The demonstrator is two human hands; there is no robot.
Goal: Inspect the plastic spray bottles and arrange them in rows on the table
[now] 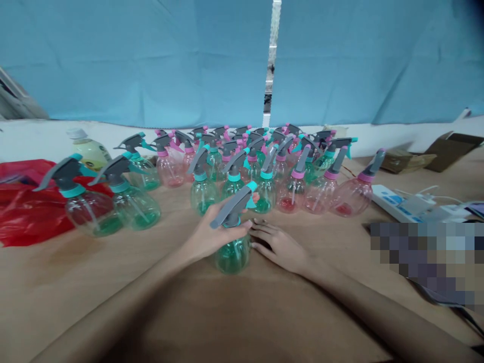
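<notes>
A green spray bottle with a grey and turquoise trigger head stands on the wooden table in front of me. My left hand is wrapped round its neck, just below the head; some fingers are hidden behind it. Close to the bottle's right side, my right hand lies palm down, fingers stretched out on the table. Its fingertips are near the bottle; whether they touch it I cannot tell. Right behind stand more bottles, among them a green spray bottle and a pink spray bottle.
Two green spray bottles stand at left, by a red plastic bag and a pale yellow bottle. At right are a white power strip with plugs and an open cardboard box. A blue sheet hangs behind.
</notes>
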